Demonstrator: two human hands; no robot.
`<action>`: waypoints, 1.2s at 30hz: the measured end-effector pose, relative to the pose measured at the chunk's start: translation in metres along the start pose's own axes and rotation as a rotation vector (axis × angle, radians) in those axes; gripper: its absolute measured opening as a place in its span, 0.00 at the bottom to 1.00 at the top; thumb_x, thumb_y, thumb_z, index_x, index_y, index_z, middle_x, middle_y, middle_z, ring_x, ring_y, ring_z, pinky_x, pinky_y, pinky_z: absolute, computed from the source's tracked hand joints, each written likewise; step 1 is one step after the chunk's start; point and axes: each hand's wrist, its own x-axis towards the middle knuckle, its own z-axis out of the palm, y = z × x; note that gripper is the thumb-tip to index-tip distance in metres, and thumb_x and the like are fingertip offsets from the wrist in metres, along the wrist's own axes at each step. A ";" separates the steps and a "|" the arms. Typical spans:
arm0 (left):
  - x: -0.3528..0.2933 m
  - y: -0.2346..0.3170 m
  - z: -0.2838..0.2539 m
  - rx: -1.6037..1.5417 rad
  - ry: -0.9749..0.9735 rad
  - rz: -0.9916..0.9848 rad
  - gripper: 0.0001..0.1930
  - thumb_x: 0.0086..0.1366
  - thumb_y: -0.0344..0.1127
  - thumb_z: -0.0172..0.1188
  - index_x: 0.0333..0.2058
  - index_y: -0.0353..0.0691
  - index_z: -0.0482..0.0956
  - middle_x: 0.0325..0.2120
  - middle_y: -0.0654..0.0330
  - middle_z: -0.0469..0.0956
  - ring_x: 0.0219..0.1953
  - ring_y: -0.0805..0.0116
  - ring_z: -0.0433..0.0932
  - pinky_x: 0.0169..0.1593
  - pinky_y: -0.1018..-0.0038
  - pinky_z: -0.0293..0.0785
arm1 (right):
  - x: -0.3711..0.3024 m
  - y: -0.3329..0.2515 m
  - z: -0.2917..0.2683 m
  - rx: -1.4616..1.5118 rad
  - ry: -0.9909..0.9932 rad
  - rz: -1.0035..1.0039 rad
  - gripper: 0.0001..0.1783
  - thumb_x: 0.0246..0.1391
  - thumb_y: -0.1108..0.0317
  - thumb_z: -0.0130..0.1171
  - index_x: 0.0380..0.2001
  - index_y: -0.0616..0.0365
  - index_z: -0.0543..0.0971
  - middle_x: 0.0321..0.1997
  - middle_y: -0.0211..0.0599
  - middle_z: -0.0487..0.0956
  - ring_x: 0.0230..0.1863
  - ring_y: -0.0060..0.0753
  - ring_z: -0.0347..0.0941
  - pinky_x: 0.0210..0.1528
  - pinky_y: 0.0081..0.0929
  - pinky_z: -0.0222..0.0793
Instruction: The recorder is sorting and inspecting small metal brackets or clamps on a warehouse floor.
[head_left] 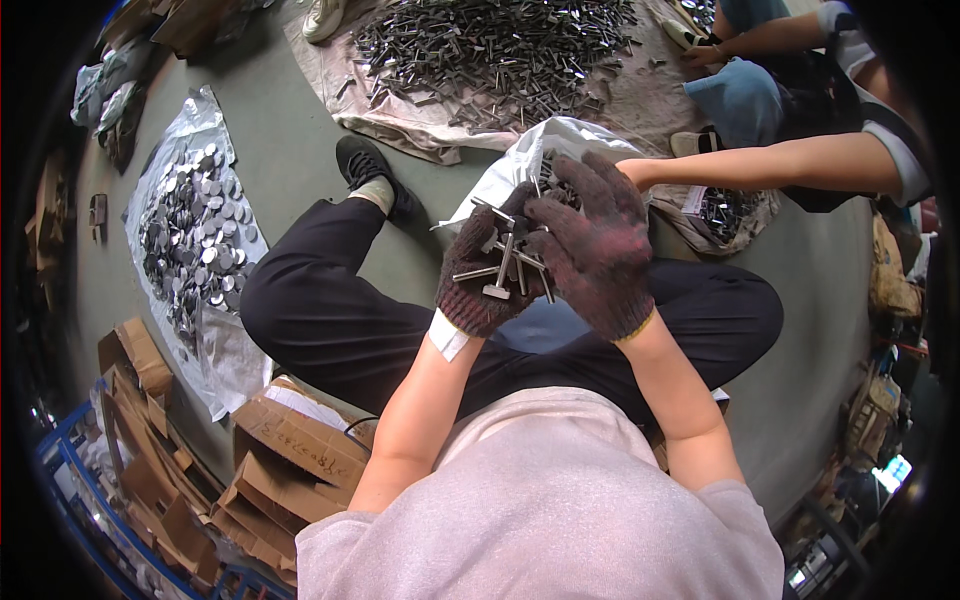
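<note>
My left hand point(475, 285), in a dark knitted glove with white tape at the wrist, cups several T-shaped metal pins point(506, 268). They point various ways across the palm and stick out past the fingers. Close beside it on the right is my right hand point(605, 245), gloved too and stained red on the back. Its fingers are stretched and apart, the nearest ones beside the pins; what lies under them is hidden. Just beyond both hands an open white sack point(512, 165) holds more metal pieces, partly covered by my right glove.
Another person's arm point(770, 165) reaches to the sack from the right. A large heap of metal pins point(490, 55) covers a cloth point(325, 60) ahead. Round metal discs point(205, 225) lie on plastic sheeting at left. Cardboard boxes point(300, 440) and a blue rack point(65, 450) stand at lower left.
</note>
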 end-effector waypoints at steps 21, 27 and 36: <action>-0.002 -0.008 -0.012 -0.048 0.004 -0.065 0.36 0.69 0.59 0.50 0.68 0.45 0.59 0.63 0.49 0.67 0.65 0.48 0.66 0.65 0.42 0.63 | -0.009 0.021 0.003 0.064 -0.024 -0.107 0.11 0.44 0.69 0.66 0.34 0.57 0.82 0.53 0.43 0.78 0.59 0.52 0.71 0.61 0.48 0.66; 0.000 -0.014 0.008 0.119 0.058 -0.043 0.41 0.69 0.61 0.50 0.71 0.42 0.53 0.67 0.48 0.60 0.66 0.44 0.63 0.65 0.39 0.60 | -0.016 0.045 0.006 0.463 -0.016 0.492 0.12 0.57 0.68 0.60 0.41 0.63 0.83 0.47 0.41 0.82 0.50 0.34 0.76 0.55 0.31 0.71; 0.002 -0.023 0.017 0.234 0.233 -0.076 0.37 0.68 0.60 0.50 0.67 0.39 0.62 0.62 0.46 0.69 0.63 0.40 0.68 0.66 0.31 0.50 | -0.018 0.061 0.003 1.648 -0.591 0.808 0.15 0.51 0.71 0.58 0.44 0.58 0.82 0.44 0.38 0.83 0.43 0.30 0.80 0.46 0.28 0.75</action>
